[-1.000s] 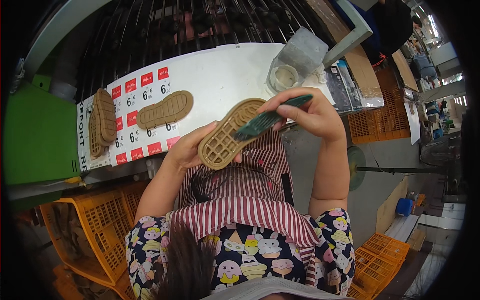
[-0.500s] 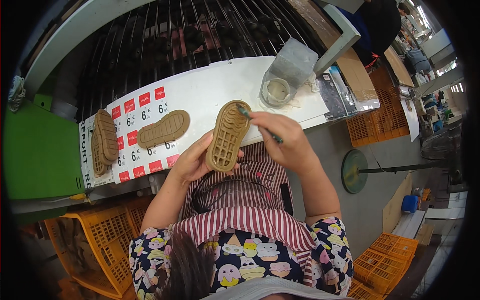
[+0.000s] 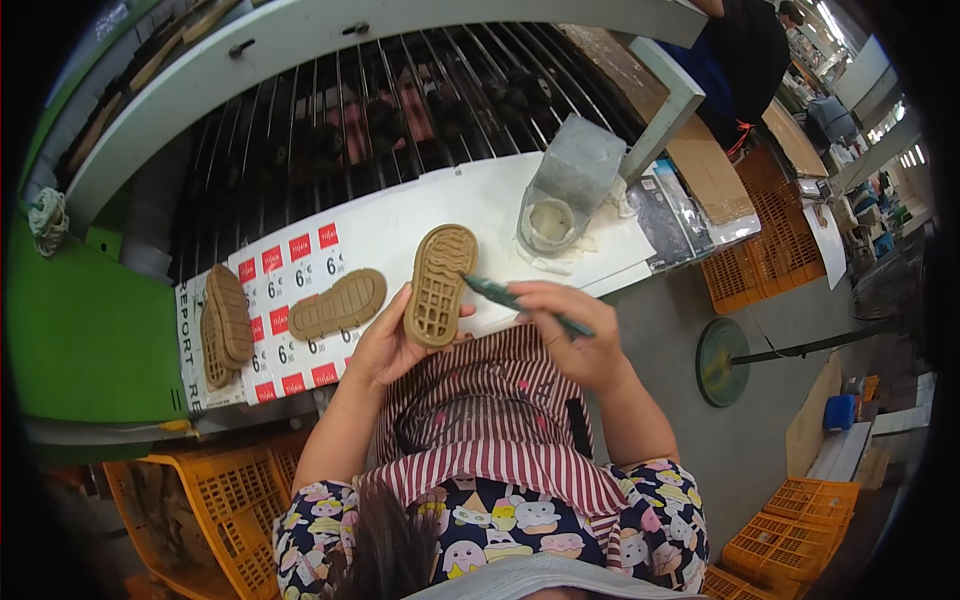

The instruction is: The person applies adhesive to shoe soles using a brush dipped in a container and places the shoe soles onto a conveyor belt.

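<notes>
A tan shoe sole rests in my left hand, whose fingers wrap its left side and underside. Its cavity faces up, with a wavy pattern at the far end and a grid at the near end. My right hand pinches a slim green brush, its tip at the sole's right edge about midway along. Farther left, another tan sole lies tread up on the white printed sheet. Beyond it, two soles are stacked, the upper one tilted over the lower.
A cloudy plastic container with a whitish round cup stands at the table's back right. Behind the table runs a rack of metal rods. Orange crates sit below left, others at right. A green panel borders the left.
The brush tip has gone from the sole's far end to its right edge midway along. My right hand has drawn back, and the whole view has shifted slightly.
</notes>
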Tool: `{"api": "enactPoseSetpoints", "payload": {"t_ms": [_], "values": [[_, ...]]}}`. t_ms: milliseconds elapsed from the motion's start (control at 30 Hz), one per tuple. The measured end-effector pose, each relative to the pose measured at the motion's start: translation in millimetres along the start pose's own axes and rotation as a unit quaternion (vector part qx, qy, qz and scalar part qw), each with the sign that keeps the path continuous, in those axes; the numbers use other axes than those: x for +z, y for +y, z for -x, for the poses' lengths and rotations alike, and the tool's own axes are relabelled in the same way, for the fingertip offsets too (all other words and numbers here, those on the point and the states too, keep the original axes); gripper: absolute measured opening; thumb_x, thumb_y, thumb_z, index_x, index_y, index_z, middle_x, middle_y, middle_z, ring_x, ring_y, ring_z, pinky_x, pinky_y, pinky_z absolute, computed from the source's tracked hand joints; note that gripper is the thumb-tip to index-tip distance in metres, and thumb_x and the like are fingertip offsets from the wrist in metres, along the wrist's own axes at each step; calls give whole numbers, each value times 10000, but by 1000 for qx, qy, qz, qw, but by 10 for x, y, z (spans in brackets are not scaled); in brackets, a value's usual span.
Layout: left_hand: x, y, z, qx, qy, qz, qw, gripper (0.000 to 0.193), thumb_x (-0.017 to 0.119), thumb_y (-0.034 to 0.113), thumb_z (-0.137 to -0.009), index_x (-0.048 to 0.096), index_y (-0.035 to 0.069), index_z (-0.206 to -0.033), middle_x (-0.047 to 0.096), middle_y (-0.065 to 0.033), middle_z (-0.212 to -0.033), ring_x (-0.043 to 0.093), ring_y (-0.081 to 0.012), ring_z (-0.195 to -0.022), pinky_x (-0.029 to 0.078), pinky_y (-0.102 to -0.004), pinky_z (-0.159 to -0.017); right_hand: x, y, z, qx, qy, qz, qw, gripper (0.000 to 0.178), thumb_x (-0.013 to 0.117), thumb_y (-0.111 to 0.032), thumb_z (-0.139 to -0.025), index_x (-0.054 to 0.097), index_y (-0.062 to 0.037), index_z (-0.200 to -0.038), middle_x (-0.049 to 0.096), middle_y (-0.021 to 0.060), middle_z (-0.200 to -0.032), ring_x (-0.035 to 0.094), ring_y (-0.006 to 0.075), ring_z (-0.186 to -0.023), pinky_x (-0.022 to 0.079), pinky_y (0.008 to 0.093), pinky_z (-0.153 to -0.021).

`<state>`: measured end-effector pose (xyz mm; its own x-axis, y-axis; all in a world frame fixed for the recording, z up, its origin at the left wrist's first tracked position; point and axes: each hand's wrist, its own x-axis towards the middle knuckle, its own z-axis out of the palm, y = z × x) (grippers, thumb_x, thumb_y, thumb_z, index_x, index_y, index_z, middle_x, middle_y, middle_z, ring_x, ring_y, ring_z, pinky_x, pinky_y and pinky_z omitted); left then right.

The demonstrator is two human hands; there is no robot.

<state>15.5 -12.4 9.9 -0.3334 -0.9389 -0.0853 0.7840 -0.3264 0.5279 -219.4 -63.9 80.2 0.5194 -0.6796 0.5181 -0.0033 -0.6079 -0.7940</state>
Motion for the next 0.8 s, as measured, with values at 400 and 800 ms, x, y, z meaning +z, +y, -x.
{"api": "enactPoseSetpoints", "payload": {"t_ms": [400,800], "values": [[367,438,-162,-39,-31,55,997,524,280,295,-945,254,26,-1395,324,-239,-1385,524,-385,-1071,485,-440,-812,-30,1039,282,205,188,-320,906,217,497,-104,-917,534,44,-1073,592,212,-1101,620,200,-739,500,293,-684],[1841,1675,-1627,98,-163,-43,981,458,318,212,-959,297,-60,-1326,366,-278,-1311,425,-453,-1170,433,-484,-956,-29,1166,285,243,157,-343,894,236,474,-97,-925,514,78,-1080,592,200,-1118,623,172,-770,480,256,-683]]}}
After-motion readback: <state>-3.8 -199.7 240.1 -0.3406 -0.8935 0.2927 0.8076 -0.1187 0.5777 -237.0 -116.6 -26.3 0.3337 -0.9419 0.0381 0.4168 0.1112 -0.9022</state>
